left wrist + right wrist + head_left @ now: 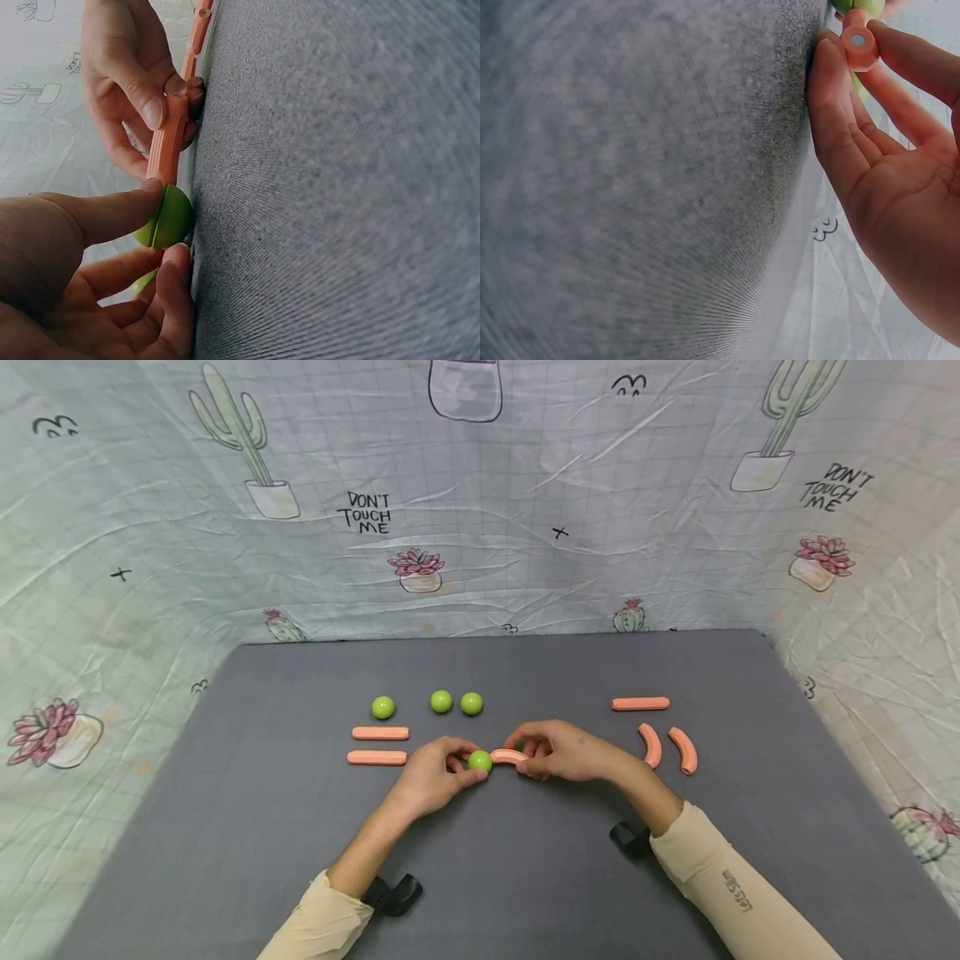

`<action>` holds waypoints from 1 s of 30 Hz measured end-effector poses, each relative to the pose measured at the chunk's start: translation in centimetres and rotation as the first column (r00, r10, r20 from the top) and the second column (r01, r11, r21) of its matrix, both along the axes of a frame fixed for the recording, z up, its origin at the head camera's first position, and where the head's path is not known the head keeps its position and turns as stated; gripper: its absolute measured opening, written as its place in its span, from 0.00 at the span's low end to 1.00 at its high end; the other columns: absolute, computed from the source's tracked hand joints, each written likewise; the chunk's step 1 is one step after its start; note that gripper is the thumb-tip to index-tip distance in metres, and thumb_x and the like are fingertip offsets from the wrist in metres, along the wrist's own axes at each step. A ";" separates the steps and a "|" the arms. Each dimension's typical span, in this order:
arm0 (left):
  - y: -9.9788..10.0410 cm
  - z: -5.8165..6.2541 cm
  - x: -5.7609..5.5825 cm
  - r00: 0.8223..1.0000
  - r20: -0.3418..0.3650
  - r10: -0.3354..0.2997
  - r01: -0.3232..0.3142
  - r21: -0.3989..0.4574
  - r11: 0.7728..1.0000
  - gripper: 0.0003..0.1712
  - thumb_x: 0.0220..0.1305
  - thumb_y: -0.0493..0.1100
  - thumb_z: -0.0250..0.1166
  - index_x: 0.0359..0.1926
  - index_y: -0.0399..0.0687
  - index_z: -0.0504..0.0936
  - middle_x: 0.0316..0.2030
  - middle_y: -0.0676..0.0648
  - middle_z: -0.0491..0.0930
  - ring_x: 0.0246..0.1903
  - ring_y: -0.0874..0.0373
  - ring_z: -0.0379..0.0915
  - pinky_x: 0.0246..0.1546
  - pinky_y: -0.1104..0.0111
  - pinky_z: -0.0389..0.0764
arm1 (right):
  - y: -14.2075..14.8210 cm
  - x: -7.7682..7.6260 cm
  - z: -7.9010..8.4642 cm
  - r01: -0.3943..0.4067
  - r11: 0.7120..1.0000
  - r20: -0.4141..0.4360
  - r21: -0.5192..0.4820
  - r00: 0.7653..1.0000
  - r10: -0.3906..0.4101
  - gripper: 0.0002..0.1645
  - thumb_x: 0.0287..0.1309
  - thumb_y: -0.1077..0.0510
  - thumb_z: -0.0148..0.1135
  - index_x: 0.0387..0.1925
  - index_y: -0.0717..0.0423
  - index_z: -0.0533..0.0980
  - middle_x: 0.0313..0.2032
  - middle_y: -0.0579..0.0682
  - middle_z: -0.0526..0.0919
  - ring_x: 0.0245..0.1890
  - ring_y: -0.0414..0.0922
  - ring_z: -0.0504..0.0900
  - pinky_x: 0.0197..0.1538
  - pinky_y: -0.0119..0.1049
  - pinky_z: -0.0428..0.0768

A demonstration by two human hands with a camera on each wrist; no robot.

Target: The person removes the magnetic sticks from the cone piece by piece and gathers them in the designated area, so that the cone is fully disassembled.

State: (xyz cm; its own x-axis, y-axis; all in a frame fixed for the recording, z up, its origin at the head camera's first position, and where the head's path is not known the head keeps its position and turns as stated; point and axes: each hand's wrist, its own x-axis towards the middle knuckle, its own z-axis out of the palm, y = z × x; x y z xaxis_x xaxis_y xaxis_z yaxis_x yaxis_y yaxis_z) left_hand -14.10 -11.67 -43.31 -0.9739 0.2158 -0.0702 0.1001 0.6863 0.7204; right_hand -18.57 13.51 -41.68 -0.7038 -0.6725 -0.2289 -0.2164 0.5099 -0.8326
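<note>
Between thumb and fingers, my left hand (435, 777) pinches a green ball (480, 762), which has a seam around its middle in the left wrist view. My right hand (566, 750) pinches a curved orange stick (508, 757) by its right part. The stick's left end meets the ball. In the right wrist view, the near end of the curved stick (860, 49) shows a round, pale, shiny centre. Left of my left hand lie two straight orange sticks, an upper one (381, 733) and a lower one (377, 757) whose right end is right at the hand.
Three more green balls, one of them at the left (383, 707), lie at the back of the grey table (525, 877). Right of my right hand are a straight orange stick (640, 703) and two curved ones (683, 751). A printed cloth (480, 477) hangs behind and around the table.
</note>
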 end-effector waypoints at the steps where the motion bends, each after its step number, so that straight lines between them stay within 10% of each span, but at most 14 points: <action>1: 0.0 0.0 0.0 1.000 -0.001 -0.004 0.004 -0.006 1.000 0.15 0.61 0.46 0.78 0.48 0.51 0.89 0.38 0.51 0.84 0.32 0.64 0.75 0.35 0.69 0.75 | 0.0 0.0 0.0 0.001 1.000 0.004 -0.002 1.000 -0.001 0.18 0.71 0.59 0.66 0.60 0.53 0.80 0.36 0.51 0.85 0.32 0.44 0.85 0.37 0.37 0.82; 30: -0.2 -0.2 -0.2 0.999 0.029 0.016 -0.017 0.028 0.999 0.15 0.59 0.46 0.79 0.47 0.51 0.90 0.37 0.51 0.84 0.31 0.64 0.75 0.32 0.70 0.74 | 2.5 0.5 0.8 0.063 0.998 0.072 -0.007 0.995 -0.063 0.30 0.74 0.65 0.55 0.73 0.46 0.71 0.40 0.59 0.82 0.32 0.50 0.86 0.39 0.45 0.86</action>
State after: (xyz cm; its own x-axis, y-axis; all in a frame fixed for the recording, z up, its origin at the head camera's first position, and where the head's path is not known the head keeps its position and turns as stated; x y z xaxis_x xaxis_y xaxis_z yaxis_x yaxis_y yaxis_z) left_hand -14.31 -11.83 -43.47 -0.9750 0.2019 -0.0927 0.0675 0.6669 0.7421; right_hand -18.05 15.99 -40.90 -0.7270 -0.6294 -0.2744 -0.1236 0.5131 -0.8494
